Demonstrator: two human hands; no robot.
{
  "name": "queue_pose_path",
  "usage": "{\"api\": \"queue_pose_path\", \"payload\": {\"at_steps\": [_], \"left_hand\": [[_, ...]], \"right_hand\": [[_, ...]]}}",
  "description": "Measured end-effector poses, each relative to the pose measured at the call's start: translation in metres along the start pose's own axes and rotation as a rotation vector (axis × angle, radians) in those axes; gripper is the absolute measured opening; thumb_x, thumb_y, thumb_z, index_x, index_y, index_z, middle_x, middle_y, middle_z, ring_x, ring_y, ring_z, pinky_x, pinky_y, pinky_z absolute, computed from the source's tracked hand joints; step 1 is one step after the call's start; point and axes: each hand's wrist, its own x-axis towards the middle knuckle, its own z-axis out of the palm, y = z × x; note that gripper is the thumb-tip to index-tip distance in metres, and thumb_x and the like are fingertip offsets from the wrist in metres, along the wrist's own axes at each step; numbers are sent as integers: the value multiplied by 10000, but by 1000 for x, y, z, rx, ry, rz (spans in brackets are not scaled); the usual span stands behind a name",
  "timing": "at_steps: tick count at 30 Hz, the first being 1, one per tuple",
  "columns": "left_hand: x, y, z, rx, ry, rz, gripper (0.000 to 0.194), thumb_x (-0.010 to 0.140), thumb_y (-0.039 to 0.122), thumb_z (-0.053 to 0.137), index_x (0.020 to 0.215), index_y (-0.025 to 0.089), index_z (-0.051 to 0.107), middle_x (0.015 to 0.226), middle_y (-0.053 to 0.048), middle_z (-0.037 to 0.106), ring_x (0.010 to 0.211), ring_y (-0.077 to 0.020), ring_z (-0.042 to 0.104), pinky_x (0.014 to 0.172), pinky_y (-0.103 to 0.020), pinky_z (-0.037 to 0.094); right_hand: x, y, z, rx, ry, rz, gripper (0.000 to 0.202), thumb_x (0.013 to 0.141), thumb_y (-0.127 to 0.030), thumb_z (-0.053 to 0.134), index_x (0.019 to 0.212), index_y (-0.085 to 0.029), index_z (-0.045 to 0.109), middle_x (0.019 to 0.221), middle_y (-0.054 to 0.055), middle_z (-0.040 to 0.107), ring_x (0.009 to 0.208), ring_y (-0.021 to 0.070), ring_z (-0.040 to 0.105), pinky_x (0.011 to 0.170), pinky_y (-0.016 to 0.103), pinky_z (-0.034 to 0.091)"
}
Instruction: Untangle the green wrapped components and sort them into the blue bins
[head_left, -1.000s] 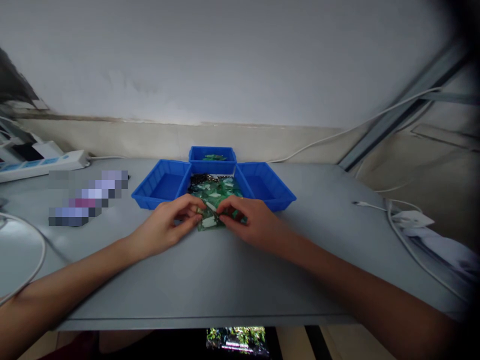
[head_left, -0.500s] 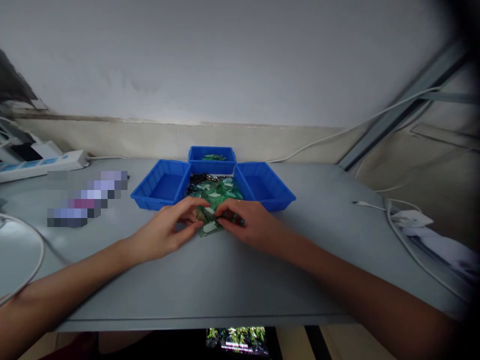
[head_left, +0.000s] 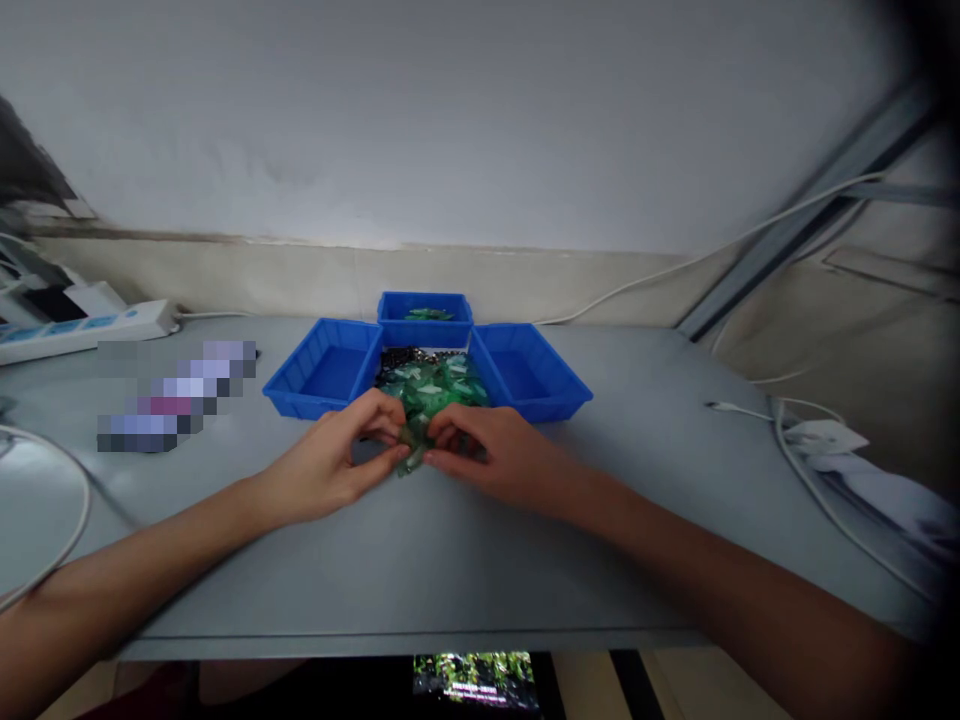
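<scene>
A small green see-through plastic packet point(head_left: 409, 460) is pinched between my two hands at the near side of a pile. My left hand point(head_left: 334, 455) has thumb and fingertips closed on its left edge. From the other side my right hand point(head_left: 504, 450) grips it, fingers curled and thumb beneath. The packet looks bunched, and what it contains cannot be made out. Just beyond my fingers lies the pile of green packets point(head_left: 442, 383) with pale patches. Dark small pieces point(head_left: 405, 355) show at the pile's back.
Blue bins stand left point(head_left: 330, 372), right point(head_left: 525, 372) and behind point(head_left: 424, 325) the pile; the rear one holds some green packets. On the grey table point(head_left: 450, 570) are a power strip point(head_left: 97, 325), a blurred-out item point(head_left: 180, 395) and white cables point(head_left: 806, 500). A lit screen point(head_left: 476, 680) shows below the edge.
My hands have come closer together on the packet. It looks narrower and more bunched now, and its white patch, plain before, is mostly hidden.
</scene>
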Motion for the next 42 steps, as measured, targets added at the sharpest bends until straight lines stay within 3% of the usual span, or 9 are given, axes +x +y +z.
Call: {"api": "queue_pose_path", "payload": {"at_steps": [5, 12, 15, 19, 23, 30, 32, 35, 42], "left_hand": [[1, 3, -1, 76, -60, 52, 72, 811, 186, 454, 878, 168, 473, 837, 0, 545, 794, -104, 527, 732, -223, 432], [0, 9, -5, 74, -191, 112, 210, 819, 170, 435, 1019, 169, 496, 989, -41, 529, 909, -139, 500, 792, -265, 416], [0, 9, -5, 59, -218, 132, 271, 831, 168, 414, 1095, 181, 475, 1049, -58, 500, 959, -152, 481, 835, -293, 405], [2, 5, -3, 29, -132, 76, 181, 827, 201, 431, 995, 171, 491, 959, -49, 521, 894, -149, 502, 802, -296, 423], [4, -4, 1, -106, 16, -43, 196, 811, 235, 463, 986, 172, 398, 814, -12, 510, 750, -120, 519, 693, -259, 452], [6, -2, -1, -200, -34, -161, 251, 815, 283, 459, 1031, 161, 421, 626, 34, 507, 583, -90, 483, 531, -191, 402], [6, 0, -2, -148, -60, -175, 171, 812, 302, 462, 853, 141, 504, 599, 29, 502, 550, -82, 462, 496, -182, 377], [5, 2, -4, -41, -47, -169, 271, 804, 317, 472, 606, 132, 484, 555, 24, 500, 516, -72, 445, 470, -176, 356], [3, 4, -2, -260, 17, -221, 141, 800, 285, 479, 794, 152, 525, 618, 6, 611, 519, -85, 539, 507, -195, 459]], "right_hand": [[-1, -3, 1, 79, -64, -30, 233, 777, -395, 510, 869, -182, 521, 809, 2, 601, 724, 109, 548, 636, 224, 402], [-2, -2, 3, -20, -57, -39, 276, 756, -446, 513, 785, -174, 477, 710, -18, 543, 624, 98, 488, 535, 224, 327], [-1, 0, 5, -42, -30, -35, 202, 775, -369, 504, 765, -171, 463, 687, -21, 530, 615, 91, 483, 536, 219, 322], [-1, 0, 3, -25, 3, -31, 53, 791, -220, 467, 796, -169, 482, 697, -20, 542, 613, 82, 485, 553, 210, 339], [-1, -3, -2, 10, 54, -30, 64, 794, -180, 440, 830, -172, 493, 707, -17, 554, 612, 80, 490, 561, 206, 353], [-2, -5, -6, 26, 63, -6, 87, 798, -176, 432, 840, -173, 508, 694, -18, 548, 599, 85, 482, 558, 208, 354], [-1, -4, -5, 30, 71, -2, 90, 802, -176, 429, 843, -176, 508, 694, -22, 546, 598, 81, 480, 555, 202, 354], [0, -2, -5, 14, 109, -28, 86, 799, -174, 446, 845, -178, 518, 731, -17, 550, 632, 79, 484, 575, 197, 357], [2, 1, -6, -43, 191, 27, 122, 803, -282, 476, 828, -189, 552, 557, -53, 475, 501, 65, 416, 488, 189, 309]]}}
